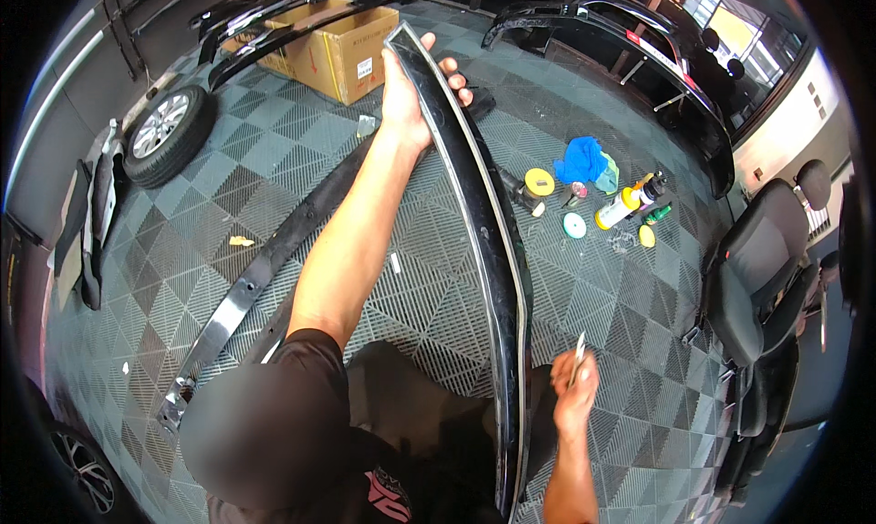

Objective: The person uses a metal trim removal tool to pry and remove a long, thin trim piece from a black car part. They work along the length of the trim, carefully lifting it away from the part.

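My left hand [404, 104] is wrapped round the upper end of a long, curved black car trim piece [491, 232] with pale edge strips. The piece stands tilted in front of me, its lower end reaching down by my lap at the picture's bottom. To the right of that lower part, my right hand [575, 398] is closed on a small pointed blade [580, 344], which looks like a knife. The blade points upward and is apart from the trim. Most of the knife's handle is hidden in my fingers.
Another long dark strip [245, 291] lies on the tiled floor at left. A wheel [171, 134] and a cardboard box [351, 61] are farther back. A blue cloth [581, 161], a yellow bottle [619, 208] and a round pad [574, 225] lie to the right, near a car seat [757, 259].
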A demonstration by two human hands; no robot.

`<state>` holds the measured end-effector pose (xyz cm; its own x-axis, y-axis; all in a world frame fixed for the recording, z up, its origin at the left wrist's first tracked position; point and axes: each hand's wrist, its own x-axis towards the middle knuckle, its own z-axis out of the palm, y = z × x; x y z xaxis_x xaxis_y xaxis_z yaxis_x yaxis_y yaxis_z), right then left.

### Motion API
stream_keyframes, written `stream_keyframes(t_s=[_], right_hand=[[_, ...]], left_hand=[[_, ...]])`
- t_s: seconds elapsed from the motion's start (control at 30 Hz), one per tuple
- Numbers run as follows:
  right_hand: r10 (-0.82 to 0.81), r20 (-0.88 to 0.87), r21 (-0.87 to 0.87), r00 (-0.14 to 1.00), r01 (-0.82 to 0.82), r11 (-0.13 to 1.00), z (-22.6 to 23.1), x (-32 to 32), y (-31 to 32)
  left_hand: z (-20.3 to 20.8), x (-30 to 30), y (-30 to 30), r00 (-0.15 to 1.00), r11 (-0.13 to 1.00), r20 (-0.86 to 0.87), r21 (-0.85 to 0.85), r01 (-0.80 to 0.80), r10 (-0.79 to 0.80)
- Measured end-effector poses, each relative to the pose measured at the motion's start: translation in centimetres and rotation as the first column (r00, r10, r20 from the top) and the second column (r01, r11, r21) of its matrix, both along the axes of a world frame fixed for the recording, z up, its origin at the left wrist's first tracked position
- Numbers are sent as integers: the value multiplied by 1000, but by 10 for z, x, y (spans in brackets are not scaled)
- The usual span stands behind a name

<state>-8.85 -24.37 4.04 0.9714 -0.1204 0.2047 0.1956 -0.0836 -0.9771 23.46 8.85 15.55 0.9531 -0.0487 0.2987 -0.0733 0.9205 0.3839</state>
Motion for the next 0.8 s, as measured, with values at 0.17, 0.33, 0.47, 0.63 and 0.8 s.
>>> stream_keyframes(t_s=[0.17,0.33,0.47,0.63,0.8], right_hand=[[55,129,-248,990,-21,968,100,54,33],[218,287,-594,933,-5,805,159,104,99],[229,195,-689,954,-33,724,184,129,138],[244,272,-716,931,27,698,178,148,159],[241,301,-730,923,61,681,176,151,168]], left_hand=[[1,-6,9,1000,1000,8,-13,-17,17],[-1,-1,17,996,997,81,-69,37,-31],[2,-2,18,993,998,117,-62,25,-17],[6,-6,20,994,999,104,-26,-18,20],[13,-12,21,994,997,80,21,-72,70]])
